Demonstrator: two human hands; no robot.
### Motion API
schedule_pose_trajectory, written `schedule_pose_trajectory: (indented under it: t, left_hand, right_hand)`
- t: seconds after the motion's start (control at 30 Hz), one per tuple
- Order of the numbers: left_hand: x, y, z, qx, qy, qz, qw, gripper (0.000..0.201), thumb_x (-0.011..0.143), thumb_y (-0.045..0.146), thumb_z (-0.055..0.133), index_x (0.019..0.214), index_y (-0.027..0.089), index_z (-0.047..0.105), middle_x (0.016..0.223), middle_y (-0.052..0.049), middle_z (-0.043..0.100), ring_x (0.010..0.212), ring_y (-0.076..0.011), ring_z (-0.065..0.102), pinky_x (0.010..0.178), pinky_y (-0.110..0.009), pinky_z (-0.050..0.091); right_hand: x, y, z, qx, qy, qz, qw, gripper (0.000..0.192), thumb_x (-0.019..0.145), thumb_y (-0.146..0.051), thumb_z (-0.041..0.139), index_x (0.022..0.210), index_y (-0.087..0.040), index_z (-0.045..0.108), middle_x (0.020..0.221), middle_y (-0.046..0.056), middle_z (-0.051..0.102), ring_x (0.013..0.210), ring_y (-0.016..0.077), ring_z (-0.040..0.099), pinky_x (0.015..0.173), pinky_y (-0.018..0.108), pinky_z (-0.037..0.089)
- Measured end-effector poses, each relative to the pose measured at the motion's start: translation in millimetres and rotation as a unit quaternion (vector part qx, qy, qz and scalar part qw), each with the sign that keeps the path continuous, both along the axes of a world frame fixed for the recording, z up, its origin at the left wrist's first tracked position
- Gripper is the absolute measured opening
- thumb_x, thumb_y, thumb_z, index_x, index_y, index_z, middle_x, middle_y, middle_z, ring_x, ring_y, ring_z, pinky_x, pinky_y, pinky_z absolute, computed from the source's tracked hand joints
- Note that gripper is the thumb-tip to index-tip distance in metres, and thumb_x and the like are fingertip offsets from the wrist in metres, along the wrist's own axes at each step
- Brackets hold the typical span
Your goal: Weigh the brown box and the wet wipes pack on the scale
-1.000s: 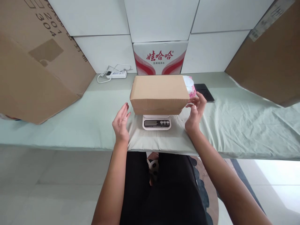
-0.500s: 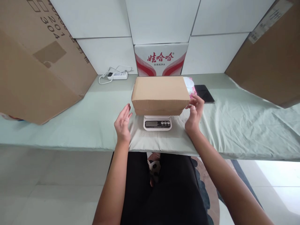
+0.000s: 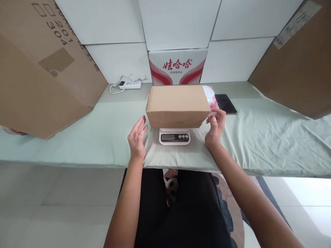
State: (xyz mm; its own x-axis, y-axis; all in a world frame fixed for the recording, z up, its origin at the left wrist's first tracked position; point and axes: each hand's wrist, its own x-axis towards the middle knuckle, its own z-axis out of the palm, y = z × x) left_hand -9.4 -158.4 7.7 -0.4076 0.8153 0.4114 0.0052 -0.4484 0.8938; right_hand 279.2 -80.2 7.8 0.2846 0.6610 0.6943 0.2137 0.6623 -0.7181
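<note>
A closed brown cardboard box (image 3: 179,101) rests on a white digital kitchen scale (image 3: 174,142), covering its platform. The scale's display and buttons stick out in front of the box; I cannot read any figure on the display. My left hand (image 3: 137,135) is held upright just left of the box, fingers stretched and apart from the cardboard. My right hand (image 3: 216,126) is by the box's front right corner, fingers loosely bent and holding nothing. Whether its fingertips touch the corner I cannot tell.
Behind the box's right side are a pink and white packet (image 3: 211,96) and a black tablet (image 3: 226,104). A white power strip (image 3: 130,84) with its cable lies at the back left. Large cartons stand left (image 3: 51,69) and right (image 3: 297,65). A printed white carton (image 3: 178,67) stands behind.
The view has shifted very slightly. My right hand's fingers have bent a little lower beside the corner; the box and scale stay in place.
</note>
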Motion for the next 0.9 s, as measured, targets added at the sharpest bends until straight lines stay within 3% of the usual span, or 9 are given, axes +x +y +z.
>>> schedule_pose_trajectory:
  t: [0.4,0.5,0.57,0.63,0.73,0.9]
  left_hand:
    - [-0.6,0.5,-0.6,-0.001,0.007,0.001,1.000,0.063,0.093,0.062,0.069,0.142,0.023,0.075,0.155,-0.018,0.069,0.151,-0.0400,0.060,0.120,-0.054,0.057]
    - [-1.4,1.4,-2.1,-0.005,0.013,-0.003,1.000,0.066,0.093,0.064,0.068,0.144,0.023,0.073,0.156,-0.018,0.068,0.152,-0.0407,0.059,0.122,-0.055,0.054]
    - [-1.8,2.4,-3.5,0.000,0.013,-0.013,1.000,0.066,0.094,0.064,0.069,0.145,0.024,0.073,0.157,-0.017,0.067,0.153,-0.0402,0.058,0.126,-0.055,0.052]
    - [-1.9,3.7,-4.8,0.007,0.010,-0.025,1.000,0.066,0.094,0.062,0.071,0.148,0.025,0.071,0.160,-0.016,0.065,0.155,-0.0389,0.055,0.130,-0.054,0.047]
    - [-0.7,5.6,-5.4,-0.002,0.024,-0.044,0.999,0.071,0.095,0.061,0.072,0.156,0.026,0.064,0.168,-0.014,0.057,0.160,-0.0366,0.049,0.135,-0.051,0.040]
    - [1.3,8.9,-1.9,-0.035,0.046,-0.098,0.994,0.074,0.095,0.062,0.070,0.158,0.025,0.061,0.170,-0.013,0.055,0.164,-0.0361,0.042,0.136,-0.052,0.039]
  right_hand:
    - [0.7,2.4,-2.2,-0.006,-0.010,0.006,1.000,0.038,0.100,-0.066,0.056,0.115,-0.032,0.064,0.084,-0.002,0.046,0.072,0.0177,0.046,0.072,0.035,0.044]
    - [0.5,2.9,-2.3,-0.006,-0.021,0.021,1.000,0.041,0.101,-0.068,0.054,0.121,-0.033,0.064,0.084,-0.002,0.046,0.075,0.0196,0.050,0.076,0.038,0.048]
    - [0.3,2.3,-1.8,-0.013,-0.038,0.035,0.999,0.048,0.101,-0.070,0.052,0.131,-0.034,0.063,0.095,0.002,0.055,0.086,0.0231,0.058,0.084,0.044,0.054]
    - [0.2,1.1,-1.3,-0.023,-0.055,0.050,0.997,0.054,0.102,-0.070,0.050,0.143,-0.036,0.059,0.120,0.007,0.063,0.105,0.0272,0.064,0.096,0.051,0.056]
    - [-0.2,-0.6,-1.3,-0.027,-0.067,0.066,0.995,0.059,0.103,-0.068,0.049,0.154,-0.038,0.053,0.148,0.009,0.060,0.122,0.0297,0.064,0.107,0.055,0.055]
    - [-1.4,-2.5,0.5,-0.040,-0.088,0.086,0.992,0.064,0.104,-0.069,0.047,0.161,-0.040,0.049,0.166,0.008,0.052,0.137,0.0333,0.062,0.114,0.062,0.053]
